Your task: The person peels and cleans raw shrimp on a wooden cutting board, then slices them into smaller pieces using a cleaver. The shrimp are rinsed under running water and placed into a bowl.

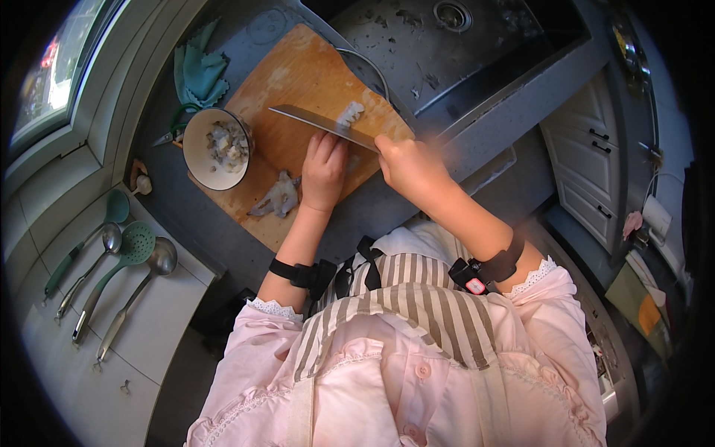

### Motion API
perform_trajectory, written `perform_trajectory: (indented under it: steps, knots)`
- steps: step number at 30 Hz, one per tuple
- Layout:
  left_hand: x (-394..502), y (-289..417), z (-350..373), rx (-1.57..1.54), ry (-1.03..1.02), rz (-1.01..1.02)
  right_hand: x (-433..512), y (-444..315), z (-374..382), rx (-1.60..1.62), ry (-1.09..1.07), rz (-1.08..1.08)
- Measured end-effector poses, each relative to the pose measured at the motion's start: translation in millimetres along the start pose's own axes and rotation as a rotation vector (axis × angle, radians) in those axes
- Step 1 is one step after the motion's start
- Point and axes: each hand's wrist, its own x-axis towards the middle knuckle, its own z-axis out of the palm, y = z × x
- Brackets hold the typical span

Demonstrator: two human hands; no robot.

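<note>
My right hand (410,162) grips the handle of a kitchen knife (318,123), its blade reaching left over a wooden cutting board (301,72). Right beside the blade, my left hand (325,167) rests on the board with its fingers bent; whether a piece lies under the fingertips is hidden. Cut pieces of pale, peeled shrimp (351,114) lie on the blade's far side. Raw, greyish shrimp (278,195) lie in a small heap left of my left wrist. A white bowl with a dark rim (195,148), holding chopped shrimp, stands at the board's left edge.
Beyond the board at the right is a sink (391,50) with scraps and a drain. A green cloth (201,70) and green-handled scissors (167,137) lie behind the bowl. Ladles and a slotted spoon (137,243) hang on the tiled wall at left, near the window.
</note>
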Motion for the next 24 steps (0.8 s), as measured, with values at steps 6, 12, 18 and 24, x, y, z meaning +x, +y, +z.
perform_trajectory:
  steps: [6, 12, 18, 24]
  knots:
    - [1.3, -0.5, 0.2, 0.053, 0.002, 0.024, -43.8, 22.4, -13.0, -0.017, -0.008, 0.065]
    - [-4.9, 2.5, -1.8, 0.007, 0.051, 0.014, -90.3, 40.9, -42.2, -0.007, -0.028, 0.100]
    - [-11.6, 4.0, -2.8, 0.011, 0.083, 0.010, -88.9, 36.5, -40.7, 0.011, 0.019, 0.017]
    - [-9.7, 3.1, -2.3, 0.045, 0.034, -0.002, -68.1, 32.9, -37.5, -0.035, -0.002, -0.051]
